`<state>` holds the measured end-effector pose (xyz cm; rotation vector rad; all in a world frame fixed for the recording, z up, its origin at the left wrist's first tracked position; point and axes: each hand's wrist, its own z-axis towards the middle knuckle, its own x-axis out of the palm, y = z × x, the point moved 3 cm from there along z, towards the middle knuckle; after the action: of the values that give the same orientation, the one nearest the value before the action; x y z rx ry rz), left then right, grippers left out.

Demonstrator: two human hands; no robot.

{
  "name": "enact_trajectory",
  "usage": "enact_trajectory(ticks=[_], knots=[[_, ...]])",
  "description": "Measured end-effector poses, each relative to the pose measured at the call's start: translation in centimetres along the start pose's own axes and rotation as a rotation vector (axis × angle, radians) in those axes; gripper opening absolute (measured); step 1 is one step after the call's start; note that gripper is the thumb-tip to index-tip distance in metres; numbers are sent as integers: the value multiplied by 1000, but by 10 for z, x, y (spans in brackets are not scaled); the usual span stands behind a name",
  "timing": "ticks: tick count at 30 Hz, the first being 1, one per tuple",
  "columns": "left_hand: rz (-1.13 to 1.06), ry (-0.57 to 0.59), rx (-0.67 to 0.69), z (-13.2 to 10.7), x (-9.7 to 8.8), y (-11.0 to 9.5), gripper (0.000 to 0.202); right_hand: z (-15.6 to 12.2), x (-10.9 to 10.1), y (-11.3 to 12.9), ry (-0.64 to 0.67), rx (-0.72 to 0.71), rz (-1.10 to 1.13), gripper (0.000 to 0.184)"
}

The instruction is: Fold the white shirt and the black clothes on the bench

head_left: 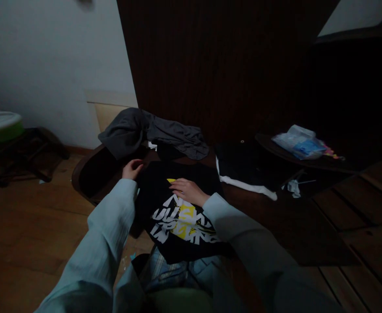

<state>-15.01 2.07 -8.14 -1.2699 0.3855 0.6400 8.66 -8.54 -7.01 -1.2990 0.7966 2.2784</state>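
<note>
A black T-shirt (164, 171) with white and yellow lettering lies spread on the dark wooden surface, its lower part reaching over my lap. At its upper left edge is my left hand (132, 169), fingers curled in and seemingly pinching the cloth; the dimness hides the exact grip. My right hand (189, 192) rests palm down on the shirt just above the lettering, fingers stretched out. Beyond the shirt, a crumpled dark grey garment (177, 134) lies along the back and over the left end of the surface.
A folded black garment with a white edge (246, 184) lies to the right. Farther right, a clear plastic bag (301, 143) sits on a dark curved ledge. At far left, a green-and-white container (1, 128) rests on a dark stool. A tall dark wooden panel (210, 65) stands behind.
</note>
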Motion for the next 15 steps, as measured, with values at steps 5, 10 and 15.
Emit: enact_trajectory(ticks=[5,10,15], knots=[[263,122,80,0,1,-5,31,3,-2,2,-23,12,25,18],[300,192,120,1,6,-8,25,2,-4,4,-42,21,41,17],[251,181,88,1,4,-6,24,0,-7,5,-34,-22,100,15]])
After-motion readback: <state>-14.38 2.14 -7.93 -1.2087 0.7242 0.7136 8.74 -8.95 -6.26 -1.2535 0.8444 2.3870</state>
